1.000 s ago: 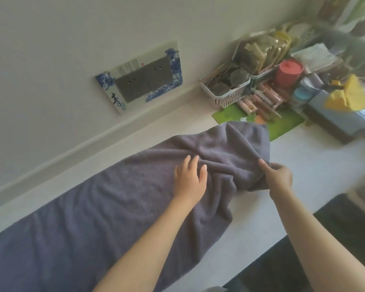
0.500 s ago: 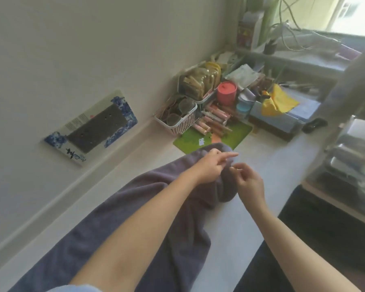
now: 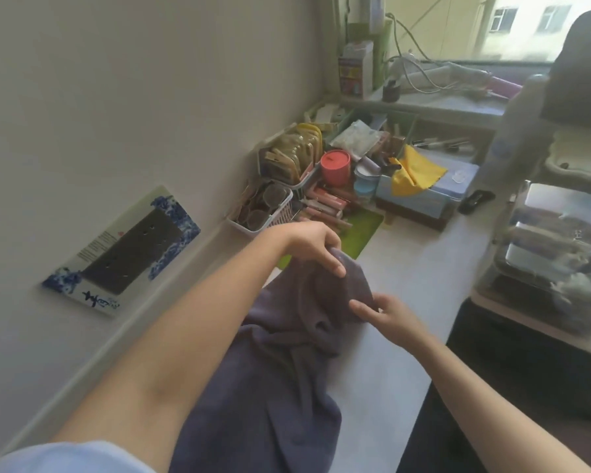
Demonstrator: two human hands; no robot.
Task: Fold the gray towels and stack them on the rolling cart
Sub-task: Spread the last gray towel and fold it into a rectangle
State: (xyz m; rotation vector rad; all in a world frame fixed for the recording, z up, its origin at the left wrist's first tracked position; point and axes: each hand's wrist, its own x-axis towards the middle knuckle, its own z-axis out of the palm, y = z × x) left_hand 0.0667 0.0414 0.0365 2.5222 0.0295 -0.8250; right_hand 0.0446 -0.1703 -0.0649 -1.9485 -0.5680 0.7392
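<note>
A white counter (image 3: 420, 278) holds a gray towel (image 3: 287, 363), bunched and unfolded. The person's left hand (image 3: 313, 244) and right hand (image 3: 388, 314) each pinch its far end. Folding has barely started; stacking on the cart (image 3: 560, 254) remains.

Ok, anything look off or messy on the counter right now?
The gray towel is bunched and creased rather than flat, its far end gathered between the left hand and right hand. Nothing is spilled or visibly damaged. The yellow cloth lies crumpled over the blue box.
</note>
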